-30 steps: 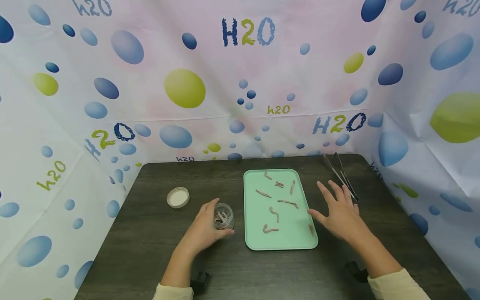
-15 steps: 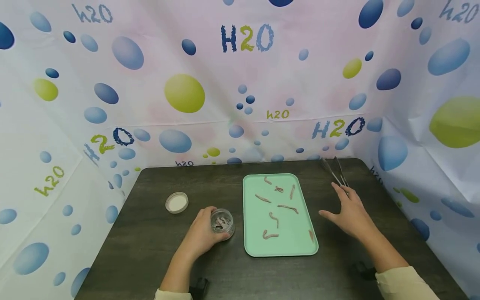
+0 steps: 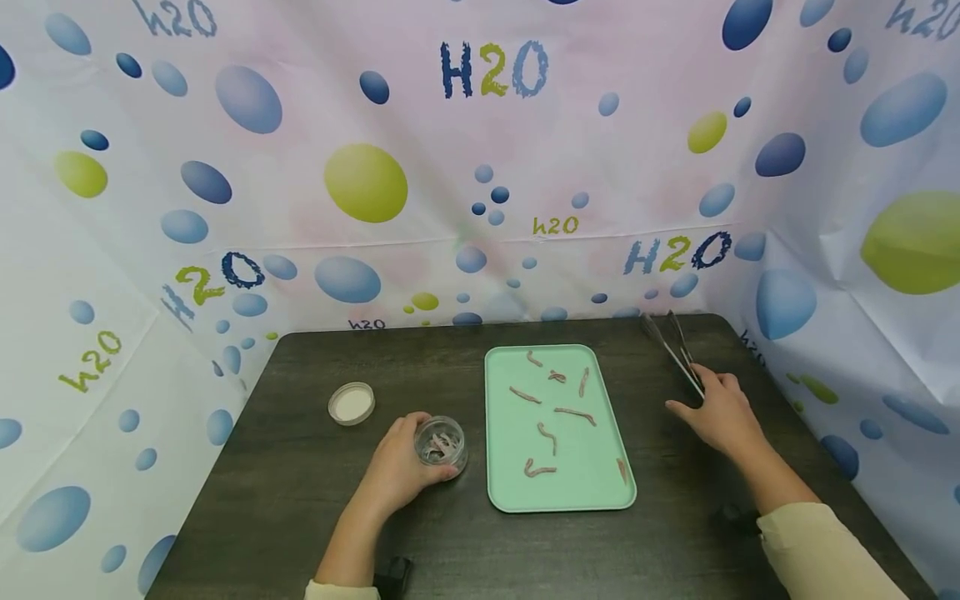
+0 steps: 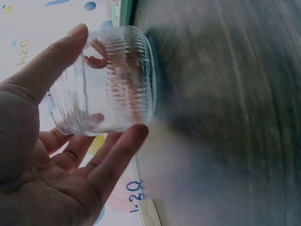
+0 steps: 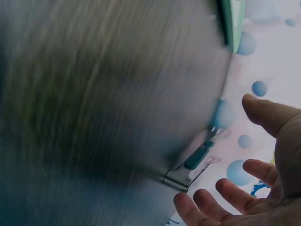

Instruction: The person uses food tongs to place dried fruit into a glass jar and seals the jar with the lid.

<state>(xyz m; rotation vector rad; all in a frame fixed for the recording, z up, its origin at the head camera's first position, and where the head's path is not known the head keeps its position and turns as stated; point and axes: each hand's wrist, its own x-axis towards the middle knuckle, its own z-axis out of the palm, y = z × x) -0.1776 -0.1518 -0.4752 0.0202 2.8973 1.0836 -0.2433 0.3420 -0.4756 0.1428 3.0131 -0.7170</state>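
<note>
A small clear glass jar (image 3: pixel 440 442) with pinkish worm-like pieces inside stands left of a mint-green tray (image 3: pixel 517 495). My left hand (image 3: pixel 397 468) grips it, thumb on one side and fingers on the other. In the left wrist view, ribbed glass (image 4: pixel 117 80) shows between thumb and fingertips, its base close to the table. At the right, my right hand (image 3: pixel 726 417) reaches toward metal tongs (image 3: pixel 675 354), fingers spread and holding nothing. The right wrist view shows the tongs' bent end just beyond the fingertips, with a teal grip (image 5: pixel 199 154) on one arm.
On the tray lie several thin pinkish worm-like pieces (image 3: pixel 574 415), spaced apart. A round lid (image 3: pixel 351 404) with a pale inside rests left of the jar. The dark wooden table (image 3: pixel 300 517) ends at a printed curtain (image 3: pixel 420 108) behind and on both sides.
My right hand has moved rightward from beside the tray to the near end of the tongs. The left hand stays on the jar, which has shifted very little.
</note>
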